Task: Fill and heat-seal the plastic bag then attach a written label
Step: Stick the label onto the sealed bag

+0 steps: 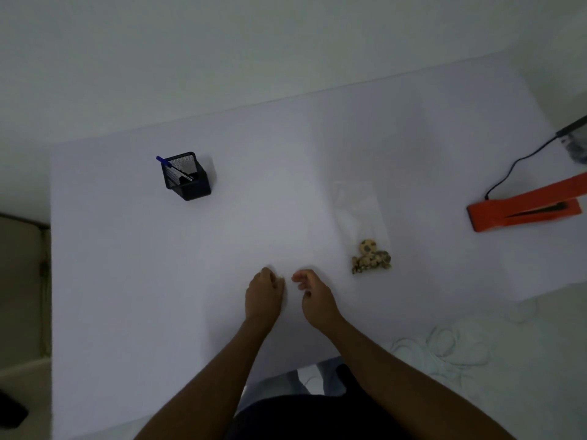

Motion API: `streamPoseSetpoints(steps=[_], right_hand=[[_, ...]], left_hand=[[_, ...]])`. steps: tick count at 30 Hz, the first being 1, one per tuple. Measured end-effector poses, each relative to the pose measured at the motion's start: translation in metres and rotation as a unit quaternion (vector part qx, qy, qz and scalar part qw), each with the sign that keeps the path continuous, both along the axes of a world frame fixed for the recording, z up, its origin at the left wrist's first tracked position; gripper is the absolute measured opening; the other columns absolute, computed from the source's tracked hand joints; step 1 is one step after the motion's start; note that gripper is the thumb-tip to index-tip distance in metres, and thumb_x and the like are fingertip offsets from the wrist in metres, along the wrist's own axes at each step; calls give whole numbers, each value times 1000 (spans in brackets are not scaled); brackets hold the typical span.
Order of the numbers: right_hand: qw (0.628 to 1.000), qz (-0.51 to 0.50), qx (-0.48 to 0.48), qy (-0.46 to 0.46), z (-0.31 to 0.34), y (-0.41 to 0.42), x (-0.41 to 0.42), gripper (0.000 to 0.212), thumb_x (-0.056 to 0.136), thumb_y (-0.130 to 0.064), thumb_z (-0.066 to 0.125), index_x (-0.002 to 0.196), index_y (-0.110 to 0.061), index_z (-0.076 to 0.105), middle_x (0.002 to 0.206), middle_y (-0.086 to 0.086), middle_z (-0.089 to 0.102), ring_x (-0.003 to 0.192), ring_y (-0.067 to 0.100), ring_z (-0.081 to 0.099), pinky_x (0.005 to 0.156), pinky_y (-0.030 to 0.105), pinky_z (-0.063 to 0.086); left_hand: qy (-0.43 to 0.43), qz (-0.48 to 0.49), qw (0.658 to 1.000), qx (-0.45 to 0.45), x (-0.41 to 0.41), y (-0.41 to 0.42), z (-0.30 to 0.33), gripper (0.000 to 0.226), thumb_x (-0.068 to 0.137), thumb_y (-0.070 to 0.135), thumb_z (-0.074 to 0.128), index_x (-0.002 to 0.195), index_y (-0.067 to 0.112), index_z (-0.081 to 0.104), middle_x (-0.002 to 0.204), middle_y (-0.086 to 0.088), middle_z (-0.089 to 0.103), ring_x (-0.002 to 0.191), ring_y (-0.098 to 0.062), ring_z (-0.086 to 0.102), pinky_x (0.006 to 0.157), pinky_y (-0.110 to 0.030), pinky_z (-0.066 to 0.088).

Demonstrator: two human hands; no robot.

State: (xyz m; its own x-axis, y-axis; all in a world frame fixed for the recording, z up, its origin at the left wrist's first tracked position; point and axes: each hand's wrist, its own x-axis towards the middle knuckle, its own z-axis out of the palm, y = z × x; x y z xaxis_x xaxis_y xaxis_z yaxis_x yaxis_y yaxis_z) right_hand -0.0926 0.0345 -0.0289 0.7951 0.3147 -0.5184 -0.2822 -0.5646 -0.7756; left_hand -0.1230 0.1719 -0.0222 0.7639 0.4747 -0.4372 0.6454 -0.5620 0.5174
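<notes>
The bag (pixel 360 217) lies flat on the table (pixel 127 281), a little up and to the right of both hands. It is clear, with brown bits at its near end. The left hand (pixel 263 295) is curled; the right hand (pixel 314 296) is loosely bent. I cannot tell if they hold anything.

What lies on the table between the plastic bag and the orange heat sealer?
Nothing: the head view shows bare white table between the plastic bag and the heat sealer.

Clear plastic bag (pixel 360 214) flat on the table, brown speckled contents (pixel 371 257) at its near end
</notes>
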Motion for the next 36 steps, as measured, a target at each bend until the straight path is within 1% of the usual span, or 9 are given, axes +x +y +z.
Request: streamPoseSetpoints(steps=[4, 8, 11, 15, 20, 25, 30, 32, 36], right_hand=[[1000, 8, 12, -3, 2, -1, 2, 57, 80, 20, 37, 118, -15, 59, 113, -6, 61, 102, 20, 59, 93, 27, 48], [1000, 6, 18, -1, 4, 1, 2, 56, 81, 21, 38, 118, -15, 59, 113, -5, 60, 102, 19, 59, 93, 26, 48], [1000, 5, 19, 0, 4, 3, 2, 55, 81, 21, 38, 118, -14, 59, 114, -5, 60, 103, 21, 59, 93, 27, 48], [1000, 10, 23, 2, 6, 7, 1, 53, 83, 20, 39, 121, -12, 58, 115, -5, 60, 104, 21, 59, 92, 26, 49], [999, 13, 31, -1, 5, 14, 0, 51, 84, 18, 40, 120, -12, 58, 115, -4, 62, 103, 23, 60, 93, 32, 51], [999, 11, 33, 7, 8, 20, 1, 48, 86, 17, 40, 121, -10, 58, 117, -1, 63, 102, 25, 60, 93, 32, 51], [1000, -2, 26, 6, 5, 21, 1, 45, 88, 17, 41, 120, -10, 58, 117, 1, 64, 100, 27, 61, 93, 34, 52], [1000, 1, 21, 4, 5, 21, 2, 45, 88, 17, 42, 121, -10, 58, 119, 2, 65, 101, 24, 62, 94, 33, 52], [1000, 8, 3, -11, 5, 21, 3, 47, 88, 15, 39, 122, -11, 58, 120, -1, 65, 111, 11, 62, 98, 25, 50]], left_hand=[[-1, -9, 1000, 1, 3, -1, 2, 28, 88, 38, 66, 84, 13, 54, 77, 0, 58, 67, -16, 55, 59, -27, 41], [14, -5, 1000, 7, 6, -2, 4, 23, 90, 34, 63, 86, 14, 53, 78, -1, 59, 68, -17, 56, 60, -26, 40], [19, -7, 1000, 16, 6, -1, 6, 20, 93, 32, 59, 86, 14, 53, 77, -1, 59, 67, -15, 56, 58, -25, 41], [9, -18, 1000, 11, 4, 2, 3, 17, 92, 29, 60, 84, 15, 54, 75, 0, 60, 66, -16, 58, 60, -30, 49], [8, -29, 1000, 6, 3, 7, 3, 14, 93, 28, 60, 86, 15, 57, 75, 2, 61, 66, -15, 57, 61, -29, 48], [8, -28, 1000, -2, 5, 7, 3, 11, 93, 26, 58, 87, 17, 59, 75, 3, 63, 67, -15, 60, 62, -29, 51], [4, -30, 1000, -5, 6, 8, 6, 8, 92, 21, 56, 89, 15, 61, 76, 1, 64, 68, -16, 60, 61, -28, 47], [10, -37, 999, -11, 6, 9, 5, 9, 93, 20, 56, 88, 15, 60, 75, 1, 62, 67, -16, 58, 59, -26, 45], [18, -41, 998, -37, 5, 10, 4, 11, 93, 20, 55, 84, 15, 60, 77, 0, 62, 67, -16, 58, 58, -25, 43]])
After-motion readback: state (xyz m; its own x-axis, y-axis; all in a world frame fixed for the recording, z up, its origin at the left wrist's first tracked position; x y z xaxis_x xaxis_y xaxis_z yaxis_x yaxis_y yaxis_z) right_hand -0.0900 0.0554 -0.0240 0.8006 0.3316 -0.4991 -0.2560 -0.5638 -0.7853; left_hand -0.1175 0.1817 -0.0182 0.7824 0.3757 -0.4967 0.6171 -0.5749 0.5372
